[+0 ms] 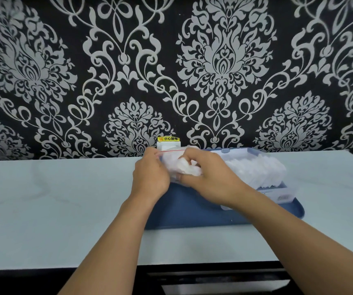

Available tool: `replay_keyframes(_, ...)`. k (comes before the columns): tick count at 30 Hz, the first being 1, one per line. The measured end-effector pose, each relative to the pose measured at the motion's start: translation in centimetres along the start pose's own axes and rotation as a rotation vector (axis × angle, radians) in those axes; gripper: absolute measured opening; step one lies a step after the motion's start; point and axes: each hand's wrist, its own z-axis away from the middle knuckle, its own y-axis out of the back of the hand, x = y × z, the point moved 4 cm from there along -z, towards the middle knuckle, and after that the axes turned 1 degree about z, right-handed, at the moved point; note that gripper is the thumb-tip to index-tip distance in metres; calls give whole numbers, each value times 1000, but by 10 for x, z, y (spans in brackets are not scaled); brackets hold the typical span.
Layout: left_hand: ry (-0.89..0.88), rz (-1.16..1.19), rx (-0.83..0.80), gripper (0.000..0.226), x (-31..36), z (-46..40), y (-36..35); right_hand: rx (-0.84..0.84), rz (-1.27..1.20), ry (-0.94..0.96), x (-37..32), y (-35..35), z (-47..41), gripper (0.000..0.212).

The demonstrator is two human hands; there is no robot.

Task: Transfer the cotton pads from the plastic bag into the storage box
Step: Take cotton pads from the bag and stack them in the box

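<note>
A clear plastic bag [170,161] with a red zip line is held above the left part of a blue tray [184,211]. My left hand [150,175] pinches the bag's left edge near the zip line. My right hand [209,177] grips a small bunch of white cotton pads [187,168] at the bag's mouth. To the right on the tray lies the clear storage box [282,193], with a row of white cotton pads [256,171] standing in it. Its lid [235,150] is open at the back.
The tray sits on a pale marble-look countertop [54,199] against a black wall with silver damask pattern. A white wall socket cover [168,144] with a yellow warning label stands behind the bag. The counter's dark front edge [107,268] runs along the bottom.
</note>
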Motion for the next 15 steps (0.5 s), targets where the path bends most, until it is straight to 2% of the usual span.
replay_keyframes(3, 67, -2, -37, 24, -11, -7, 7, 53, -360, -64, -7, 24, 7, 17)
replay_keyframes(4, 96, 14, -63, 28, -13, -8, 8, 58, -464, -115, -6, 32, 9, 21)
replay_keyframes(6, 148, 88, -108, 37, -15, -9, 10, 27, -581, -222, 4, 43, 14, 30)
replay_keyframes(8, 162, 182, -118, 44, -12, -8, 13, -37, -684, -329, 16, 48, 18, 24)
replay_keyframes(11, 66, 336, -53, 47, 7, 2, 20, -54, -879, -455, 28, 49, 20, 23)
replay_keyframes(15, -142, 500, 26, 37, 39, 23, 14, -34, -1059, -459, 25, 50, 18, 24)
